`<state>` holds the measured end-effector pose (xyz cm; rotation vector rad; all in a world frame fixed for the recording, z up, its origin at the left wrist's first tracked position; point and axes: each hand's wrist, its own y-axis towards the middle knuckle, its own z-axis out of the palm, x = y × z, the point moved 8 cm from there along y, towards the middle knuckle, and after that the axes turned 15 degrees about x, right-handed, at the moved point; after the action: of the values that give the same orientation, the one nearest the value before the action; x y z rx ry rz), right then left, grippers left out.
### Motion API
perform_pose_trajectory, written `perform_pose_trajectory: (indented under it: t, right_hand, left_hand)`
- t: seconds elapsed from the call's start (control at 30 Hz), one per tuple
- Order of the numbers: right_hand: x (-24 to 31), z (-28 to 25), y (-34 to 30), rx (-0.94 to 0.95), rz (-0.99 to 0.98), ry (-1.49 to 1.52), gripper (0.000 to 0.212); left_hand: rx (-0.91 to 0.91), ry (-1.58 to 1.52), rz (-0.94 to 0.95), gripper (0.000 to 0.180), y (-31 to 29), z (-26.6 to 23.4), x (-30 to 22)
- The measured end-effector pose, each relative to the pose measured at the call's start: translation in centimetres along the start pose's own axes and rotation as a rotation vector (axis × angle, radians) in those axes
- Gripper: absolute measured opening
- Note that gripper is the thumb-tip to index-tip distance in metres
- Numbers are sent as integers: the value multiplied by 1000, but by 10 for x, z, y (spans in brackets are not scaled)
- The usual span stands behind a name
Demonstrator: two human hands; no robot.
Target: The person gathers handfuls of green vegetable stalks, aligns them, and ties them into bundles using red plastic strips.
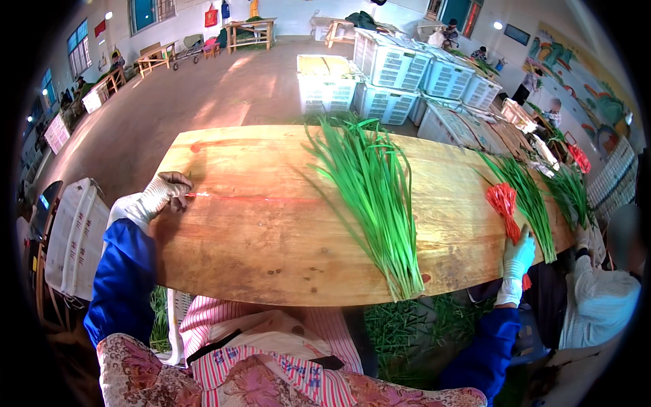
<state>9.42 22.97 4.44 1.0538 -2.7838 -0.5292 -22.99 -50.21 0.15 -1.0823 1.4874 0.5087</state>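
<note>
My left hand (166, 197), in a pale ribbed glove with bare fingertips, pinches the end of a thin red strip (258, 199). The strip lies across the wooden table (230, 251) toward the chives. A large bunch of green chives (369, 197) lies lengthwise near the middle, its pale cut ends at the table's near edge. On the right, my right hand (519, 258), in a light glove, closes over the lower part of a bundle of red strips (502, 202). Some red shows below that hand; its grip is partly hidden.
More chives (525, 200) lie at the right, beside a co-worker's hand (582, 237). White plastic crates (390, 64) are stacked beyond the table. A white crate (78, 241) stands at my left. Loose greens (397, 339) lie below the near edge.
</note>
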Motion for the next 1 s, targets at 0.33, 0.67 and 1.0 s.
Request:
perform_pose_trajectory:
  t: [0.33, 0.67, 1.0]
  right_hand:
    - [244, -35, -94, 637, -440, 540, 88]
    - [259, -36, -127, 664, -335, 167, 89]
    - [176, -40, -267, 523, -497, 732, 88]
  left_hand:
    - [-174, 313, 22, 14, -20, -48, 17]
    - [-36, -70, 595, 15, -82, 134, -73]
    - [1054, -701, 215, 50, -92, 433, -29]
